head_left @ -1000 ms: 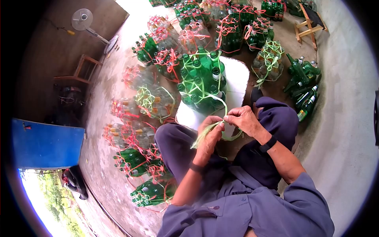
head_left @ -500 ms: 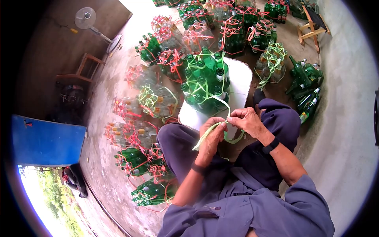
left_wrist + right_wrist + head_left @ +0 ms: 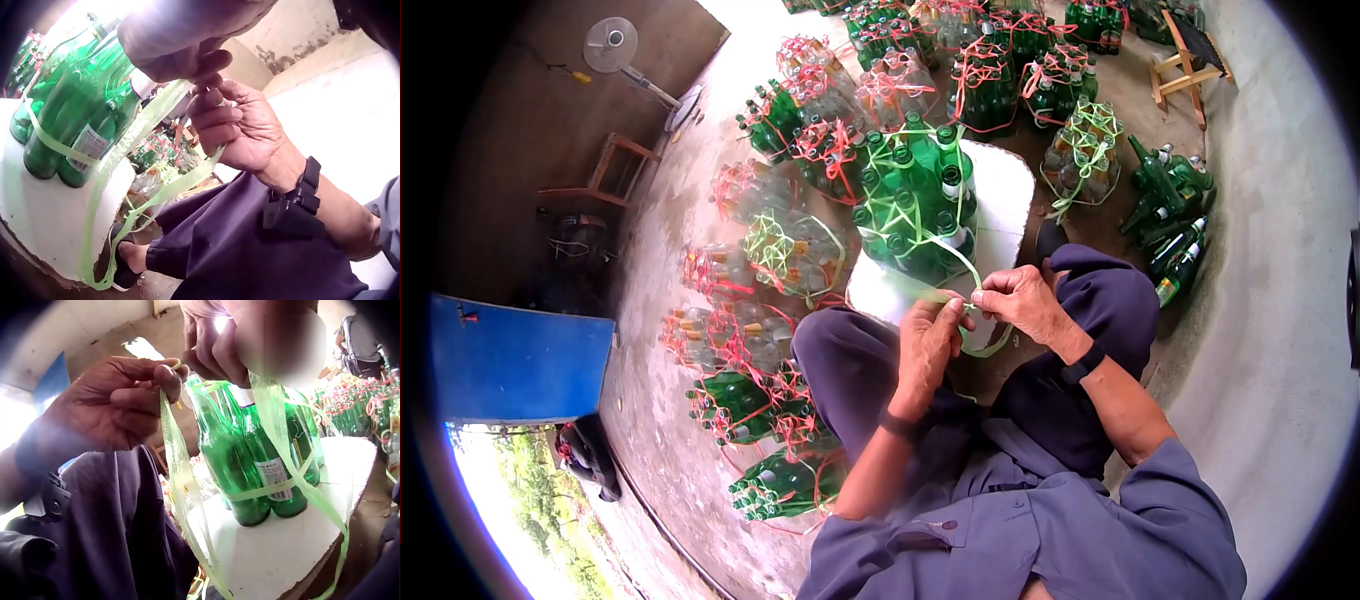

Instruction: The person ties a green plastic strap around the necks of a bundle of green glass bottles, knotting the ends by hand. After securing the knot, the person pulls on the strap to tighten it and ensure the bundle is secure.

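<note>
A bundle of green glass bottles (image 3: 910, 205) stands upright, with pale green plastic strap (image 3: 275, 489) round its sides and laced across the necks. From the bundle a length of strap (image 3: 976, 272) runs to both hands, which meet just in front of it. My left hand (image 3: 927, 345) pinches the strap between thumb and forefinger. Close beside it, my right hand (image 3: 1022, 303) pinches the strap too. A slack loop (image 3: 94, 250) hangs below the hands. The loose end, blurred, trails forward over the left fingers. Fingers partly hide the crossing of the strands.
The bundle rests on a white board (image 3: 1005, 195) between the person's knees. Bottle bundles tied in red (image 3: 735, 340) line the left and far floor. One tied in green (image 3: 1085, 150) stands at right, near loose green bottles (image 3: 1175, 215) by the wall. A wooden stool (image 3: 1185, 75) is behind.
The loose strap end, earlier hanging down over the left hand, has swung up and forward toward the bottles. The left hand has turned slightly; the right hand stays nearly in place.
</note>
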`<state>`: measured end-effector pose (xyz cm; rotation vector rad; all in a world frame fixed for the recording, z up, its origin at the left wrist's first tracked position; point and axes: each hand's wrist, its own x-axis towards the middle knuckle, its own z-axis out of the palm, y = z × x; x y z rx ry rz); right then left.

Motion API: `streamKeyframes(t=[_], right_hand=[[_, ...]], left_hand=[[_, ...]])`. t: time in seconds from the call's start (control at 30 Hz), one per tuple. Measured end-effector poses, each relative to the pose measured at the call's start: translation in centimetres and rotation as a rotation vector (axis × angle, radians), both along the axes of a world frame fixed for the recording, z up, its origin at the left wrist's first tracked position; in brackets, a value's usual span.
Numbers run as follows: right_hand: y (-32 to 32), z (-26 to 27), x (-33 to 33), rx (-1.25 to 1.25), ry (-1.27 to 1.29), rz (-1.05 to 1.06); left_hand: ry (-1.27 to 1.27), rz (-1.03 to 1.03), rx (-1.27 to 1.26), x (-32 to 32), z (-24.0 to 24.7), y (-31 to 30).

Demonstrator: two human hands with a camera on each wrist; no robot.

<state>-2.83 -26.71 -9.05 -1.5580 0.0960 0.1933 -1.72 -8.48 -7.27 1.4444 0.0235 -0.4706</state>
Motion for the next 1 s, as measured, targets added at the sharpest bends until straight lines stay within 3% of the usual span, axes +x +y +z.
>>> streamKeyframes(t=[0.3, 0.5, 0.73, 0.83, 0.97, 1.0], right_hand=[[-0.2, 0.2, 0.0, 0.109, 0.091, 0.118], [-0.1, 0.9, -0.2, 0.165, 0.138, 0.100], [0.0, 0.6, -0.2, 0.107, 0.074, 0.028], [0.1, 0.5, -0.2, 0.071, 0.071, 0.023], [0.3, 0.4, -0.2, 0.057, 0.053, 0.044], [0.3, 0.2, -0.2, 0.058, 0.051, 0.045]], left_hand=[[0.054, -0.013, 0.070, 0.0, 2.1, -0.2], [0.141, 0.017, -0.023, -0.2, 0.8, 0.0], [0.044, 0.100, 0.003, -1.0, 0.5, 0.6], [-0.093, 0.200, 0.127, -1.9, -0.7, 1.4], [-0.319, 0.103, 0.226, -2.4, 0.0, 0.6], [-0.515, 0.093, 0.313, -2.0, 0.0, 0.2]])
